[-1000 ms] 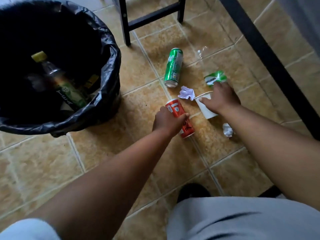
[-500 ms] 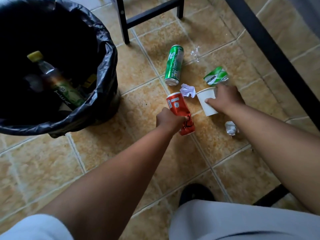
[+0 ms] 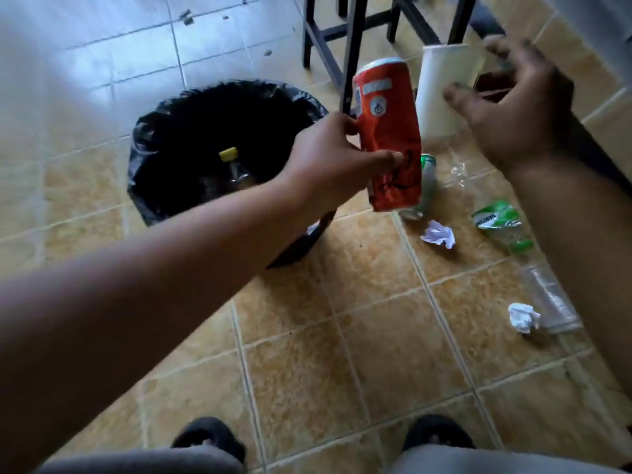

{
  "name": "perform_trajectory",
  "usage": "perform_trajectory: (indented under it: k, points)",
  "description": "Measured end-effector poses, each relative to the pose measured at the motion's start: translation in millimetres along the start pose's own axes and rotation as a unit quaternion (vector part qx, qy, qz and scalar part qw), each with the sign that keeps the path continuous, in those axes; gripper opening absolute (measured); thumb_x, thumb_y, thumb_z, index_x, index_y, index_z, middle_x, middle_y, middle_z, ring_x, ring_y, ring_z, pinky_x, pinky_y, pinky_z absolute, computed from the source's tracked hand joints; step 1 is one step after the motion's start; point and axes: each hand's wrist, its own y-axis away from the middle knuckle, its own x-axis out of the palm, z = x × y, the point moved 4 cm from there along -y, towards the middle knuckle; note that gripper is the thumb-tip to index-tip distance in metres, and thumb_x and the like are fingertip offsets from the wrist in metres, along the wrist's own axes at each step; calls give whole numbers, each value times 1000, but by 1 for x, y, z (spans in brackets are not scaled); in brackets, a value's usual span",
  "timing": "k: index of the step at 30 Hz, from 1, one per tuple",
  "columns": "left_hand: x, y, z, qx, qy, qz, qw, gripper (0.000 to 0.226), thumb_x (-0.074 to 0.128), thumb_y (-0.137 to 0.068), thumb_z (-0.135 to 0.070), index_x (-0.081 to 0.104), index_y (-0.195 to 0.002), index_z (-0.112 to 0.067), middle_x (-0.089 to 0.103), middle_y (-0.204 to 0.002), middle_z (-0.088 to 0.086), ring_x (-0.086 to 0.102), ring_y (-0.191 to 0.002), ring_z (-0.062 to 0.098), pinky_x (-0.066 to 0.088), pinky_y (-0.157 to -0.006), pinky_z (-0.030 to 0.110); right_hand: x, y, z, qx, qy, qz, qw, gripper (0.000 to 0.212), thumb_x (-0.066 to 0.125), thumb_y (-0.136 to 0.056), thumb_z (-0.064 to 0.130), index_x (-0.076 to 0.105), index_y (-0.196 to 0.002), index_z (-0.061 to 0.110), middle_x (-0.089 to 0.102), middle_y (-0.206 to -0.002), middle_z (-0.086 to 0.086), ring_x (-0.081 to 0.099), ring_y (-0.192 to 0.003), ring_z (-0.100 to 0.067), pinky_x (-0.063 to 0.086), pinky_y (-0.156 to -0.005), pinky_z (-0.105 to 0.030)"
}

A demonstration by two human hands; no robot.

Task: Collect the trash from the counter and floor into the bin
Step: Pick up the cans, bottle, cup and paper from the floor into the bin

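My left hand (image 3: 337,162) grips a dented red can (image 3: 388,131) and holds it up in the air, just right of the bin. My right hand (image 3: 513,111) holds a white paper cup (image 3: 444,87) raised beside the can. The bin (image 3: 164,131) has a black bag liner and a yellow-capped bottle (image 3: 232,165) inside. On the floor lie a green can (image 3: 425,186), mostly hidden behind the red can, a crumpled green plastic bottle (image 3: 501,227), and two paper wads (image 3: 439,234) (image 3: 523,316).
A clear plastic cup (image 3: 550,299) lies flat by the right paper wad. Black stool legs (image 3: 345,46) stand behind the bin. A dark counter base (image 3: 602,159) runs along the right. My two feet (image 3: 208,439) show at the bottom edge.
Both hands have lifted off the floor, the left with the red can and the right with the white cup. The view has risen and pulled back, so the bin sits farther off.
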Motion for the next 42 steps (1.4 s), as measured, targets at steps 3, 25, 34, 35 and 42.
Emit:
perform_trajectory:
  k: [3, 25, 34, 35, 42]
  points:
    - [-79, 7, 7, 1, -55, -27, 998, 67, 83, -44, -55, 69, -98, -19, 75, -95, 3, 73, -87, 22, 59, -80, 46, 26, 6, 59, -74, -57, 19, 995, 59, 67, -77, 50, 53, -129, 25, 66, -110, 5, 65, -94, -7, 56, -81, -27]
    - [-144, 4, 65, 0, -491, -96, 866, 65, 68, -79, -50, 49, -111, 3, 55, -89, 27, 53, -73, 37, 41, -60, 35, 85, 17, 45, -127, 39, 89, 987, 35, 65, -82, 37, 66, -110, 17, 73, -87, -3, 66, -77, -12, 49, -77, -21]
    - [-56, -19, -8, 145, -428, -77, 889, 53, 60, -82, -55, 57, -117, -16, 64, -94, 12, 62, -78, 27, 56, -66, 35, 43, -3, -93, 52, 122, 64, 989, 36, 66, -80, 37, 67, -108, 13, 73, -92, -7, 66, -89, -22, 43, -79, -21]
    - [-39, -24, -13, 161, -423, -73, 889, 55, 59, -81, -57, 55, -119, -17, 67, -99, 12, 64, -82, 28, 58, -70, 39, 42, -1, -110, 69, 132, 75, 986, 37, 66, -80, 38, 67, -108, 13, 73, -93, -8, 67, -91, -24, 47, -81, -24]
    - [94, -63, -15, 154, -378, 1, 913, 60, 62, -80, -56, 56, -120, -12, 67, -107, 12, 64, -96, 31, 56, -82, 42, 62, 33, -192, 105, 227, 187, 950, 38, 69, -76, 37, 66, -106, 14, 68, -106, -19, 64, -98, -36, 53, -83, -37]
